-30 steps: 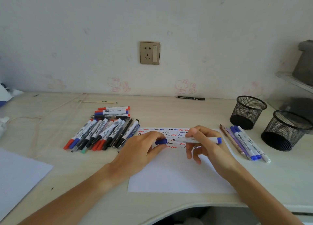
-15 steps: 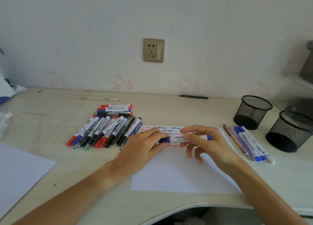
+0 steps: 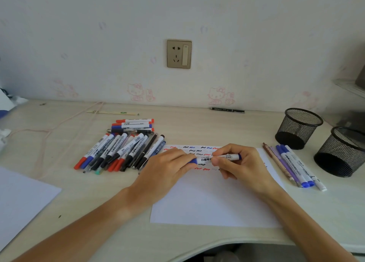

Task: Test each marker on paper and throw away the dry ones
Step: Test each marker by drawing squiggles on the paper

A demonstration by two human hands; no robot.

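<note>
Left hand (image 3: 167,169) pinching the blue cap end, right hand (image 3: 240,163) gripping the barrel of one marker (image 3: 215,159), level just above the paper (image 3: 213,202). Pile (image 3: 120,151) at left on counter (image 3: 197,127), row (image 3: 292,165) at right beside two cups (image 3: 298,127).

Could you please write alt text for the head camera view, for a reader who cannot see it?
Both hands hold a blue-capped marker level over a sheet of paper marked with squiggles: the left hand grips the cap end, the right hand the barrel. A pile of markers lies left; two mesh cups stand right.
</note>
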